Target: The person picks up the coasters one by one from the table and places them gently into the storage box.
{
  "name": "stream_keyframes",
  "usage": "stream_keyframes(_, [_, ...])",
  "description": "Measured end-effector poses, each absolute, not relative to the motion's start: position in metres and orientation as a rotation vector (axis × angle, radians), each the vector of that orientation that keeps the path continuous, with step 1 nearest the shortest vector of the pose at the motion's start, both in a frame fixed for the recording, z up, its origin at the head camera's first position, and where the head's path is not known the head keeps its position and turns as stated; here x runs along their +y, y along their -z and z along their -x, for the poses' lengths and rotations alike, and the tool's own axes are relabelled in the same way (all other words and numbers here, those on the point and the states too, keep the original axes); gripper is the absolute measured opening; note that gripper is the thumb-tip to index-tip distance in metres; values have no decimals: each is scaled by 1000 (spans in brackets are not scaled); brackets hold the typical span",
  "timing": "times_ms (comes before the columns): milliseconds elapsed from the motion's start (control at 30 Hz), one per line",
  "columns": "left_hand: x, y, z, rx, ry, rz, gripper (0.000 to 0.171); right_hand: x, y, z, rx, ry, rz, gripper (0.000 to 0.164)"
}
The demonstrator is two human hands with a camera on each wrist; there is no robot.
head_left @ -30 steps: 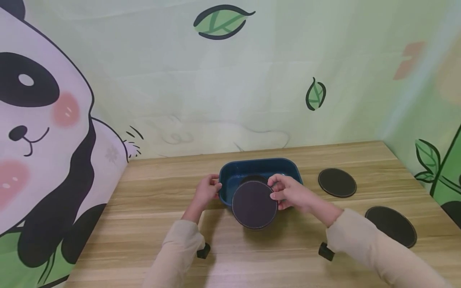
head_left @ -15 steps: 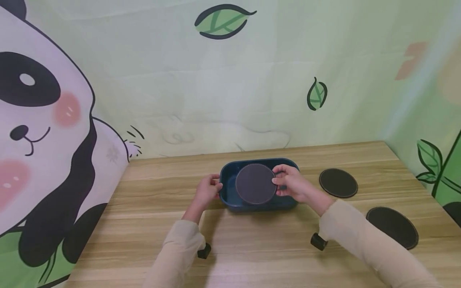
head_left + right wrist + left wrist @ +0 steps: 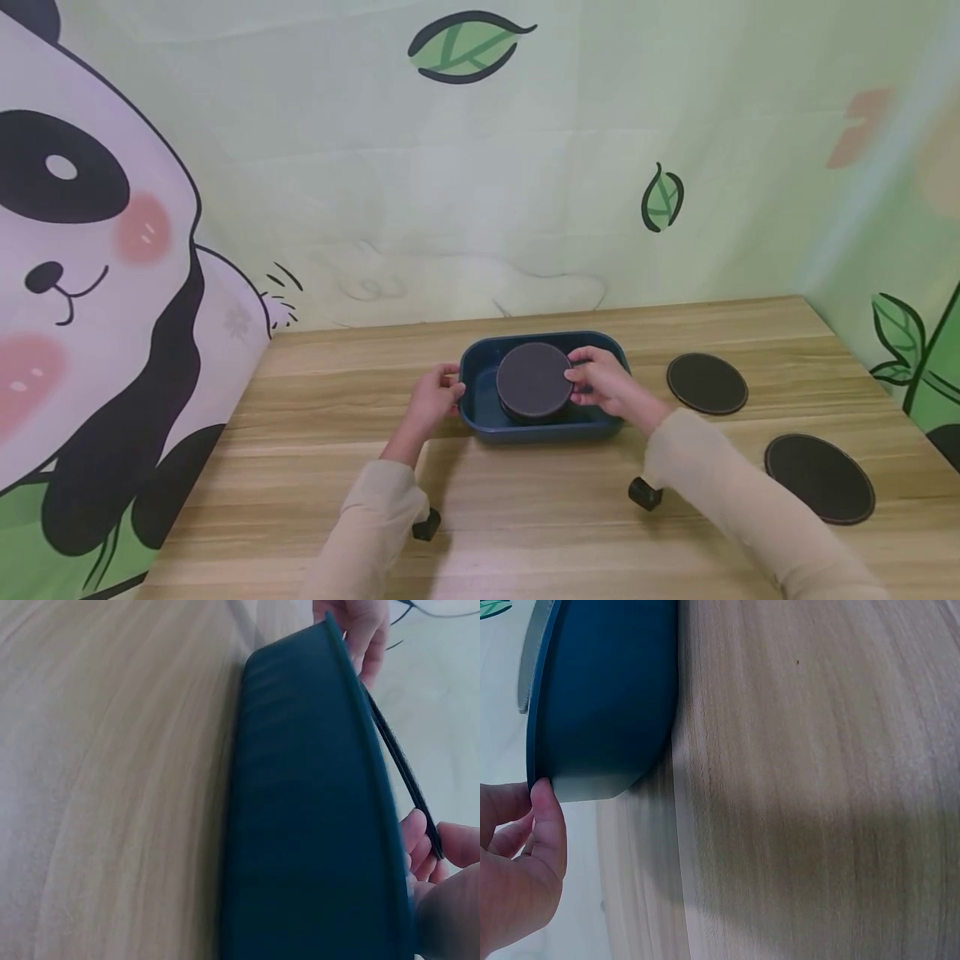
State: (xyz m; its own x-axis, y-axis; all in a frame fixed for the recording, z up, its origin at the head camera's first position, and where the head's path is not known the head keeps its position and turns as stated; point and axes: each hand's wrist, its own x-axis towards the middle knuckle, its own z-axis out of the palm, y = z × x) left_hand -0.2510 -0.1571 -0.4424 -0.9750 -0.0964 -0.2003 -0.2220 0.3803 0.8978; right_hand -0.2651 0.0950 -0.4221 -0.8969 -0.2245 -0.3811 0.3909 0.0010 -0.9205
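Note:
A round dark coaster with a stitched edge is pinched at its right side by my right hand. It hangs inside or just over the blue rectangular box, with another dark round shape partly hidden beneath it. In the right wrist view the coaster appears edge-on, tilted, between thumb and fingers, above the box rim. My left hand grips the box's left end; the left wrist view has thumb and fingers pinching the rim of the box.
Two more dark round coasters lie flat on the wooden table: one right of the box, the other nearer, beside the right sleeve. Behind the table hangs a green printed cloth with a panda.
My right hand has carried the coaster from in front of the box back over it and then lowered it. My left hand stays on the box's end.

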Motion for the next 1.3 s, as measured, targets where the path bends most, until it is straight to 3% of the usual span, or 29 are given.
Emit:
stream_keyframes(600, [-156, 442, 248, 2539, -1655, 289, 31, 87, 452, 285, 1985, 1820, -274, 37])
stream_keyframes(1300, [-156, 443, 251, 2530, -1658, 312, 31, 81, 452, 284, 2246, 1508, -323, 38])
